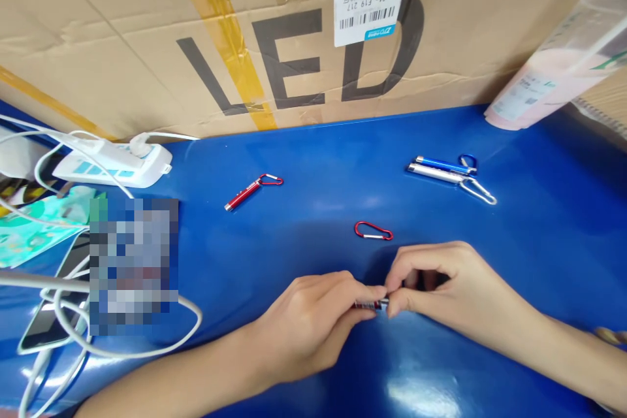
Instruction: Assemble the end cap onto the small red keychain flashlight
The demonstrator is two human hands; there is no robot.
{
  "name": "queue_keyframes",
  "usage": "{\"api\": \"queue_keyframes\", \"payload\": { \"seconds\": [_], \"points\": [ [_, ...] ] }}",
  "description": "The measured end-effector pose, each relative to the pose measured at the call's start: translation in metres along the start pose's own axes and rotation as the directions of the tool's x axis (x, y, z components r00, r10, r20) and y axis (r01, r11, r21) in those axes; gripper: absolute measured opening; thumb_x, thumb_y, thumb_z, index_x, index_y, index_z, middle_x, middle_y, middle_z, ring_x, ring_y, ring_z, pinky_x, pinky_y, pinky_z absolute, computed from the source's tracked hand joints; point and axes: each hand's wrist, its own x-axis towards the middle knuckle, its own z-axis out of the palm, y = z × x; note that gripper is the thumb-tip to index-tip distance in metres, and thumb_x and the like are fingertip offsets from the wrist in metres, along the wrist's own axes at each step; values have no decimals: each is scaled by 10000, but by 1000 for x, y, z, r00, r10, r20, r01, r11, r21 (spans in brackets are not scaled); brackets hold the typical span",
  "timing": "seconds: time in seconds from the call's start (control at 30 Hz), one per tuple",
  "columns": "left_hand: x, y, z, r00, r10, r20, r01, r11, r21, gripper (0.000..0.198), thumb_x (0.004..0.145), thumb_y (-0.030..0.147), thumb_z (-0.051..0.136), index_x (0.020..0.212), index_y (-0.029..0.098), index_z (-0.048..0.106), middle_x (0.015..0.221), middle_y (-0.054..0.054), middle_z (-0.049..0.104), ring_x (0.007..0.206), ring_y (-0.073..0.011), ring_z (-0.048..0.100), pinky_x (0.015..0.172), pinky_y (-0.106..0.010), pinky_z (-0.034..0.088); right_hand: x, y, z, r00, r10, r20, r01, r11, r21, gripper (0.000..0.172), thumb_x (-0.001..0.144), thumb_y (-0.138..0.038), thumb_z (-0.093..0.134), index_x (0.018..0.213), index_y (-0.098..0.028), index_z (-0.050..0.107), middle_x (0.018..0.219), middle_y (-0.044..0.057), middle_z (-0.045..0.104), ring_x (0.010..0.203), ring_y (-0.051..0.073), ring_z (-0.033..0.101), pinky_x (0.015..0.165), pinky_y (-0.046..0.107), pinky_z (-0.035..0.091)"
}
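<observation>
My left hand [313, 320] is closed around a small red keychain flashlight [367, 305], so most of its barrel is hidden and only the silver-tipped end shows. At that end, my right hand [448, 277] pinches the tip between thumb and forefinger. Just beyond the hands lies a loose red carabiner [376, 236]. Farther off to the left is a second red keychain flashlight [243, 196] with a red carabiner attached. A blue flashlight [435, 164] and a silver flashlight [435, 174], each with a carabiner, lie side by side at the right.
A large cardboard box [294, 78] marked LED stands along the back of the blue table [304, 209]. At the left are a white power strip [117, 160], looped white cables [191, 333] and a phone [49, 320]. A pink-and-clear container [533, 88] is at the back right.
</observation>
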Motion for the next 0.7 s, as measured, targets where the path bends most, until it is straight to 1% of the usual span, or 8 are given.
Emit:
{"api": "queue_keyframes", "payload": {
  "seconds": [0.17, 0.3, 0.47, 0.57, 0.7],
  "points": [
    [0, 3, -2, 999, -45, 4, 45, 999, -8, 178, 919, 101, 463, 1061, 118, 569, 795, -42, 664, 667, -122, 619, 650, -212, 520, 1, -1, 0, 1000, -12, -15, 12, 1000, -28, 325, 734, -428, 688, 520, -187, 648, 449, -21, 594, 361, 78, 473, 333, 170, 357],
    [0, 5, -3, 997, -69, 27, 69, 997, 17, 180, 924, 106, 443, 1060, 114, 561, 808, -46, 661, 688, -130, 610, 666, -223, 517, 2, -2, 0, 999, -40, 7, 40, 997, -66, 332, 757, -417, 665, 524, -182, 639, 447, -22, 584, 364, 78, 474, 337, 165, 354],
    [0, 6, -2, 996, -84, 27, 81, 993, 81, 213, 937, 149, 410, 1091, 126, 555, 780, -46, 633, 635, -133, 566, 615, -237, 499, 1, -2, 1, 999, -53, 4, 53, 995, -88, 371, 770, -461, 647, 529, -180, 641, 466, -18, 591, 376, 75, 477, 349, 166, 360],
    [1, 6, -2, 994, -101, 38, 97, 991, 90, 211, 942, 151, 395, 1066, 117, 562, 739, -39, 598, 597, -130, 524, 573, -228, 468, 1, -1, 1, 999, -42, -4, 42, 996, -74, 377, 779, -471, 635, 538, -181, 636, 479, -19, 590, 397, 76, 482, 365, 168, 369],
    [3, 6, -2, 998, -51, 30, 47, 992, 117, 193, 945, 136, 380, 1020, 112, 556, 693, -27, 560, 567, -132, 465, 535, -230, 415, 0, 0, 0, 999, -12, 35, 12, 1000, -5, 352, 775, -459, 647, 563, -178, 648, 512, -17, 583, 420, 76, 476, 380, 172, 367]
  ]
}}
